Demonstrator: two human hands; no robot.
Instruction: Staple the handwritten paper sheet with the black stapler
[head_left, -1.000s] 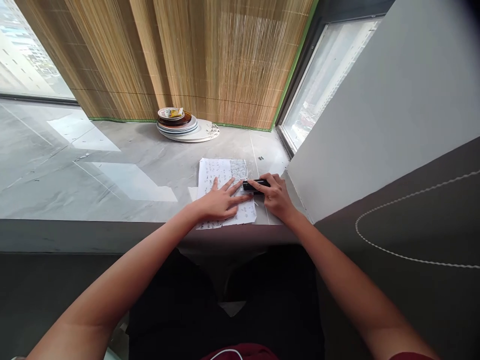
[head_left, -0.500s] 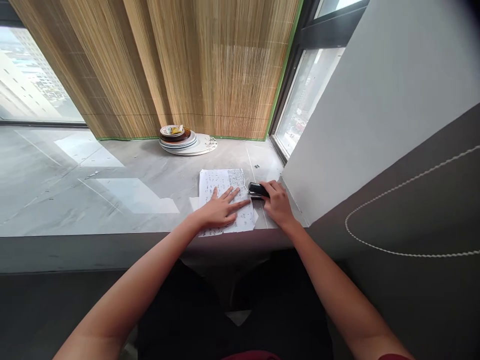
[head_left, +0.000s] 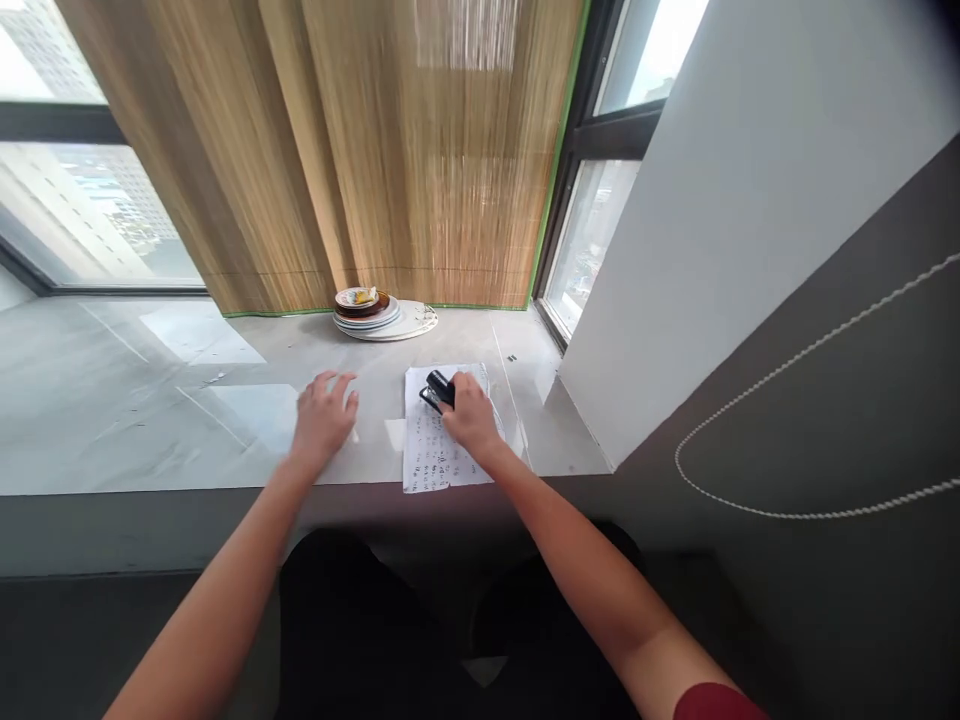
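Sheets of paper [head_left: 431,450] covered in handwriting lie on the marble-patterned sill, their near edge by the sill's front. Over the upper part of the paper, my right hand [head_left: 472,412] is closed around a black stapler [head_left: 439,387], whose front end points up and left. Part of the stapler is hidden by my fingers. Left of the paper and apart from it, my left hand [head_left: 324,415] is over the sill with fingers spread, holding nothing.
A stack of plates [head_left: 367,318] stands at the back against the bamboo blind [head_left: 390,180]. Tiny staples [head_left: 511,358] lie right of the paper. A white wall [head_left: 675,250] bounds the right side, with a beaded cord [head_left: 787,350] hanging there.
My left hand has lifted off the paper and moved left. My right hand has carried the stapler from the paper's right edge to over its upper part. The view has tilted up.
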